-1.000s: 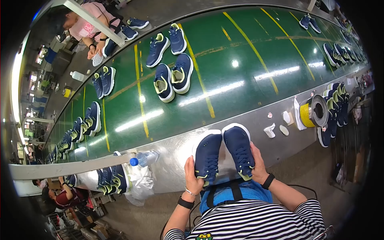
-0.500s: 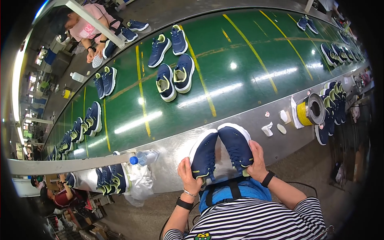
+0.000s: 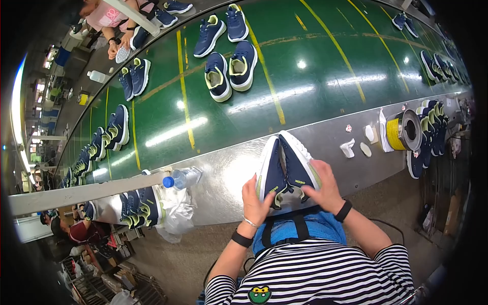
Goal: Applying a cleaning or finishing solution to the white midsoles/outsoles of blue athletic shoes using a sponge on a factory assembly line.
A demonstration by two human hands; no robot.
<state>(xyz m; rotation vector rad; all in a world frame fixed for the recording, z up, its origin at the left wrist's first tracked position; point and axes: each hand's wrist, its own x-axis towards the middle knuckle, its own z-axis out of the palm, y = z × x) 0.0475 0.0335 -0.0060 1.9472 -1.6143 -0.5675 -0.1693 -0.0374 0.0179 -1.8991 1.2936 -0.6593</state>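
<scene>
Two navy sneakers with white soles and lime trim are in front of me, toes touching and heels apart, tilted so their outer sides show. My left hand (image 3: 255,202) grips the left sneaker (image 3: 271,173) near the heel, thumb on its inner side and fingers along the outer side. On the other one, the right sneaker (image 3: 298,158), my right hand (image 3: 326,189) is closed in the same way at the heel. Both are over the metal ledge (image 3: 223,168); whether their soles rest on it, I cannot tell.
Several navy sneakers stand in pairs on the green conveyor belt (image 3: 168,109). Left on the ledge are a blue-capped bottle (image 3: 185,178) and crumpled white plastic (image 3: 178,206). To the right lie white scraps (image 3: 347,148) and a yellow tape roll (image 3: 401,133). Across the belt, a person (image 3: 114,20) handles a shoe.
Both sneakers have rolled on their sides and their toes have come together. My hands have shifted round the heels, thumbs now inward. The whole view has moved, with the belt higher up.
</scene>
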